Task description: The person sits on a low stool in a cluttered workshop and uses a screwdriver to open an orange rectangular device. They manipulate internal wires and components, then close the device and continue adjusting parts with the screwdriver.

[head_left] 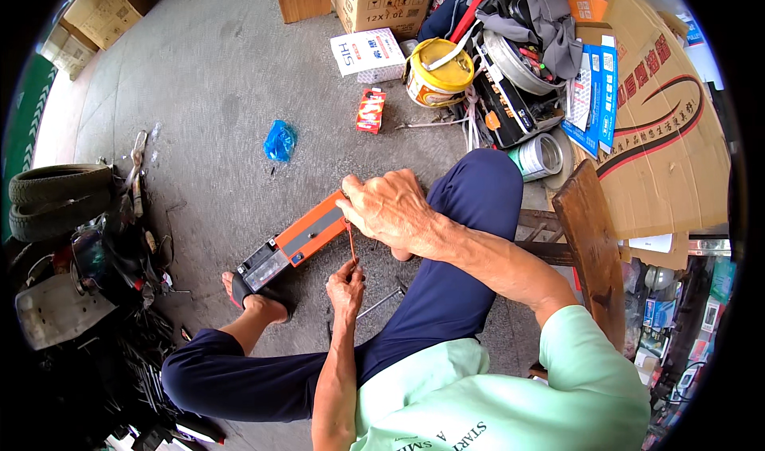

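Observation:
A long orange and grey case (301, 234), perhaps a battery pack, is tilted across in front of me, its dark lower-left end above my sandalled foot (253, 306). My right hand (390, 205) is closed around the case's upper-right end. From near that end a thin orange-red cord (351, 244) runs down to my left hand (345, 288), whose fingers are pinched on it. The cord's tip is hidden in those fingers. Beside my left hand, a thin metal rod-like tool (381, 303) lies on the floor.
Ahead on the floor are a crumpled blue plastic bag (280, 141), a red carton (370, 110) and a yellow bucket (439, 72). Stacked tyres (60, 200) and dark parts stand at left. A wooden stool or chair (591, 252) and flattened cardboard (661, 132) are at right.

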Tool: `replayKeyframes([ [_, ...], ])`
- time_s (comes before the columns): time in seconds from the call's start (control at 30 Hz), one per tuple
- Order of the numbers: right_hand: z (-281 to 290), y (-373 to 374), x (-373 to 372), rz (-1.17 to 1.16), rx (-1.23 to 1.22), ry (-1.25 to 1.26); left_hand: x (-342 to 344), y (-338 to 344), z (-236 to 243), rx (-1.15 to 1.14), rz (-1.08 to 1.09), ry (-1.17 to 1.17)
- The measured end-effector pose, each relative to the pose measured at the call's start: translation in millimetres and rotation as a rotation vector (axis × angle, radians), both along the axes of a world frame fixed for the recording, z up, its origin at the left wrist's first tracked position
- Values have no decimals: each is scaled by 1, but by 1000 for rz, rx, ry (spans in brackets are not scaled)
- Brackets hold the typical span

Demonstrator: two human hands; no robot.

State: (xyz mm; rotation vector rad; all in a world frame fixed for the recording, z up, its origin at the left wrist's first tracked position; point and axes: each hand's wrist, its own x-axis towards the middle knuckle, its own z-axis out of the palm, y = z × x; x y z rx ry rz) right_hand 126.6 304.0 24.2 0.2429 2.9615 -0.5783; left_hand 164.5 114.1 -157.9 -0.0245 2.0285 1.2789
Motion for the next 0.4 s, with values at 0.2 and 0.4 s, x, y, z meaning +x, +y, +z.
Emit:
replayKeyframes([
  [0.2, -3, -1, 6, 28, -31, 272, -3, -10, -3, -202, -51, 117],
  [0.4, 1, 0, 3, -53, -33, -20, -5, -17, -13, -212, -54, 94],
])
